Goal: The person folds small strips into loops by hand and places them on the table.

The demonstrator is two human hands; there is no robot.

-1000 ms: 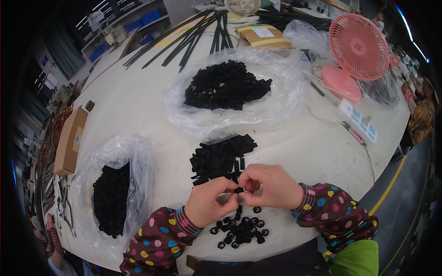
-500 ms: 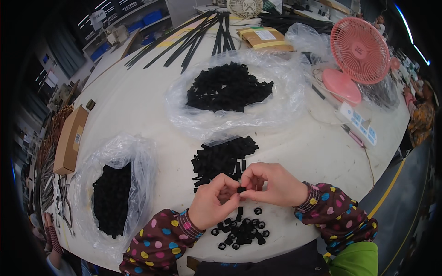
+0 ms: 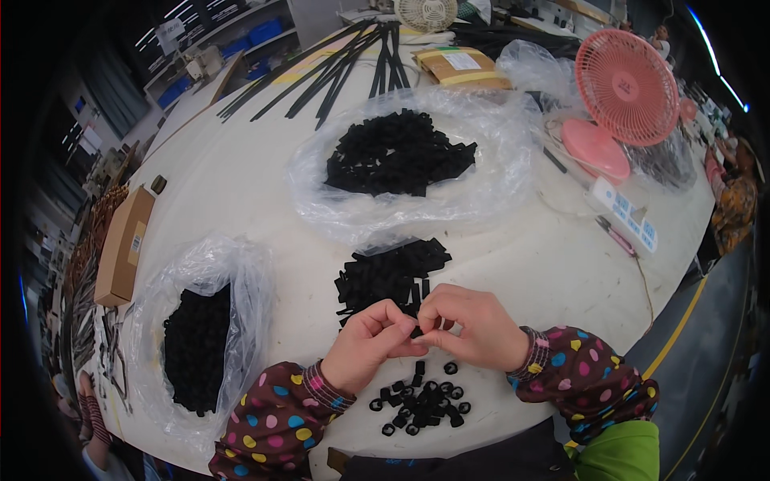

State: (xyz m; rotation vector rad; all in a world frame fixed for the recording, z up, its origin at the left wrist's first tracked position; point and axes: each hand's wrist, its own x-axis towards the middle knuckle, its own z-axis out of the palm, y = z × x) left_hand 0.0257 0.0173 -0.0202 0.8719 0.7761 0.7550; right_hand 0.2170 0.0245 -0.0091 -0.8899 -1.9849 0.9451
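My left hand (image 3: pixel 362 349) and my right hand (image 3: pixel 480 327) meet fingertip to fingertip over the table. Both are closed in a pinch on a small black piece (image 3: pixel 415 331), mostly hidden by the fingers. Just beyond them lies a heap of short black fabric strips (image 3: pixel 391 274). On the near side, below my hands, several small black rings (image 3: pixel 421 405) are scattered in a loose cluster, some showing round open ends.
An opened clear plastic bag (image 3: pixel 321 216) at the far middle holds many black pieces; another clear bag (image 3: pixel 253 321) stands left. A cardboard box (image 3: pixel 122 248), long black strips (image 3: pixel 329 68), a pink fan (image 3: pixel 627 88), a white power strip (image 3: pixel 624 212) and pink-handled snips (image 3: pixel 616 234) lie around.
The fingers have shifted slightly around the small black piece, covering more of it. My left thumb has moved closer to my right fingertips. The heaps look unchanged.
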